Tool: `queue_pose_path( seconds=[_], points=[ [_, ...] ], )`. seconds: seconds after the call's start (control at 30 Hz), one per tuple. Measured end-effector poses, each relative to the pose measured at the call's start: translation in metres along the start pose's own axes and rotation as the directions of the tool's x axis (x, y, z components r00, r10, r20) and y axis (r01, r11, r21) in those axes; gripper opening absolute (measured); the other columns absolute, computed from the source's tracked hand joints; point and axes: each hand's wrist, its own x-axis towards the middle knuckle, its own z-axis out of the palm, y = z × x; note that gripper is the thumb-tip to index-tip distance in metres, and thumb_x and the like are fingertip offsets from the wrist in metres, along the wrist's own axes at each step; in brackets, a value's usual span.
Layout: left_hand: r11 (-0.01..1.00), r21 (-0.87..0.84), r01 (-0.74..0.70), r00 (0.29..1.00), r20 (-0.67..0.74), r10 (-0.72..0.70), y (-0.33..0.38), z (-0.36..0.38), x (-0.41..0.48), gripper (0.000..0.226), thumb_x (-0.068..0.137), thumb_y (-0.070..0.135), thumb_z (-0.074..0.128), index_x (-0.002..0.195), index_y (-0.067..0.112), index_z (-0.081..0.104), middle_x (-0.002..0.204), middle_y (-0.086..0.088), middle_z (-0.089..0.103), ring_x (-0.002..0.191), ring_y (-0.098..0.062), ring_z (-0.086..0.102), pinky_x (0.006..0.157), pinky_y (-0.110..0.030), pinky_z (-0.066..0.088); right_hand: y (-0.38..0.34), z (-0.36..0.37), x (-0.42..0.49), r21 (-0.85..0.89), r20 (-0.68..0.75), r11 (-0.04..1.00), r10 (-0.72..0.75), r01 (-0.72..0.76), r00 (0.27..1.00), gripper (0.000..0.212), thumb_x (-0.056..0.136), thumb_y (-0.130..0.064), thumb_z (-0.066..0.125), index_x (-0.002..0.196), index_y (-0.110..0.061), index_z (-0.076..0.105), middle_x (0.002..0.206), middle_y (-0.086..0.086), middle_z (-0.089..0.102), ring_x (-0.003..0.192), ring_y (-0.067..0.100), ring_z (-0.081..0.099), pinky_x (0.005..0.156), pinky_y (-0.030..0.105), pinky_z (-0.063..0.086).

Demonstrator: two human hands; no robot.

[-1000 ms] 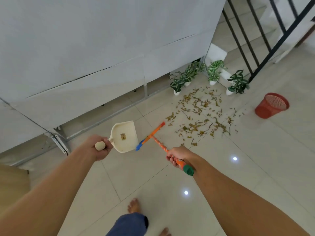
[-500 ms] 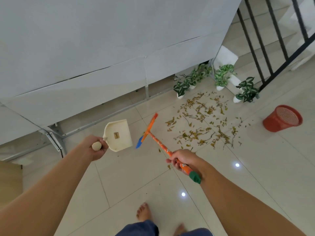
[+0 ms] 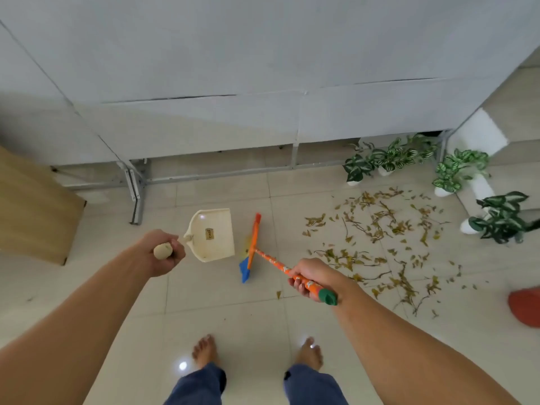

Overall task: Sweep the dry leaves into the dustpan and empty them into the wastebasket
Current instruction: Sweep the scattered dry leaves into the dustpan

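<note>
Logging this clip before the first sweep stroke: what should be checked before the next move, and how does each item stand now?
1. Left hand grips the dustpan handle: ok.
2. Right hand grips the broom handle: ok.
3. Dustpan empty: ok, no leaves show in it.
4. Dustpan placed at the dry leaves: not ok, it is left of the pile and apart from it.
5. Broom head among the leaves: not ok, it is between dustpan and pile.
6. Wastebasket within sight: ok, partly cut off at the right edge.
</note>
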Motion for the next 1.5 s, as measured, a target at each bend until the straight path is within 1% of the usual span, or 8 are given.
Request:
queue_pose_path(
  seconds=[0.2, 0.33, 0.67, 0.9, 1.0, 1.17, 1.33, 1.5],
  points=[
    [0.999, -0.037, 0.021, 0.995, -0.098, -0.024, -0.064, 0.028, -0.025, 0.009, 0.098, 0.001, 0.043, 0.105, 0.004, 0.045, 0.080, -0.006, 0.041, 0.040, -0.009, 0.040, 0.031, -0.013, 0.038, 0.014, -0.090, -0.023, -0.210, -0.075, 0.976, 0.038, -0.053, 0.996, 0.007, 0.097, -0.003, 0.043, 0.099, -0.002, 0.050, 0.069, 0.007, 0.049, 0.041, 0.007, 0.043, 0.030, 0.016, 0.036],
    [0.994, -0.110, 0.006, 0.989, -0.147, -0.022, -0.097, 0.038, -0.046, 0.009, 0.095, -0.004, 0.042, 0.093, 0.002, 0.048, 0.083, -0.009, 0.044, 0.052, -0.009, 0.039, 0.033, -0.013, 0.041, 0.021, -0.118, -0.044, -0.202, -0.092, 0.979, -0.013, -0.006, 0.996, 0.009, 0.095, -0.003, 0.047, 0.103, 0.000, 0.052, 0.072, 0.008, 0.053, 0.044, 0.007, 0.045, 0.033, 0.016, 0.039],
    [0.994, -0.109, -0.012, 0.988, -0.156, -0.005, -0.173, 0.005, -0.091, 0.011, 0.093, -0.005, 0.043, 0.087, 0.002, 0.050, 0.084, -0.009, 0.045, 0.054, -0.010, 0.041, 0.034, -0.013, 0.041, 0.096, -0.093, -0.086, -0.387, -0.070, 0.921, 0.007, -0.033, 0.998, 0.012, 0.097, -0.005, 0.046, 0.108, 0.000, 0.049, 0.069, 0.005, 0.050, 0.039, 0.006, 0.044, 0.031, 0.016, 0.038],
    [0.994, -0.108, -0.020, 0.993, -0.121, 0.007, -0.203, -0.014, -0.110, 0.013, 0.092, -0.007, 0.042, 0.091, 0.003, 0.050, 0.085, -0.008, 0.042, 0.054, -0.010, 0.039, 0.034, -0.012, 0.040, 0.146, -0.109, -0.106, -0.506, -0.237, 0.863, -0.153, 0.012, 0.959, 0.010, 0.091, 0.002, 0.046, 0.084, -0.003, 0.050, 0.069, 0.011, 0.054, 0.044, 0.011, 0.049, 0.041, 0.021, 0.042],
    [0.994, -0.111, -0.018, 0.993, -0.117, 0.005, -0.212, -0.011, -0.114, 0.012, 0.092, -0.007, 0.044, 0.089, 0.002, 0.050, 0.085, -0.008, 0.044, 0.053, -0.010, 0.040, 0.034, -0.012, 0.041, 0.152, -0.115, -0.120, -0.497, -0.256, 0.866, -0.204, 0.052, 0.945, 0.010, 0.093, -0.001, 0.046, 0.086, 0.000, 0.053, 0.066, 0.010, 0.054, 0.048, 0.012, 0.048, 0.041, 0.021, 0.042],
    [0.999, -0.046, -0.015, 0.995, -0.103, 0.011, -0.224, 0.006, -0.115, 0.010, 0.092, -0.005, 0.046, 0.093, 0.003, 0.053, 0.086, -0.009, 0.046, 0.053, -0.009, 0.042, 0.034, -0.012, 0.042, 0.149, -0.133, -0.136, -0.509, -0.217, 0.860, -0.152, 0.021, 0.964, 0.015, 0.096, -0.003, 0.048, 0.110, 0.000, 0.050, 0.073, 0.008, 0.056, 0.048, 0.009, 0.048, 0.037, 0.018, 0.043],
    [1.000, -0.029, -0.012, 0.996, -0.085, 0.009, -0.224, 0.018, -0.115, 0.019, 0.092, -0.005, 0.050, 0.108, 0.006, 0.052, 0.082, -0.008, 0.045, 0.052, -0.010, 0.041, 0.034, -0.013, 0.042, 0.153, -0.144, -0.138, -0.519, -0.211, 0.853, -0.076, -0.045, 0.975, 0.005, 0.096, -0.004, 0.047, 0.093, -0.002, 0.050, 0.076, 0.008, 0.055, 0.048, 0.007, 0.048, 0.039, 0.016, 0.043],
    [1.000, -0.013, -0.014, 0.996, -0.086, 0.013, -0.224, 0.026, -0.116, 0.021, 0.091, -0.006, 0.048, 0.108, 0.006, 0.050, 0.084, -0.009, 0.045, 0.053, -0.010, 0.041, 0.034, -0.013, 0.042, 0.169, -0.151, -0.135, -0.527, -0.264, 0.850, -0.158, -0.005, 0.952, 0.012, 0.091, 0.003, 0.047, 0.082, -0.002, 0.052, 0.071, 0.011, 0.056, 0.050, 0.011, 0.049, 0.046, 0.021, 0.043]
  ],
)
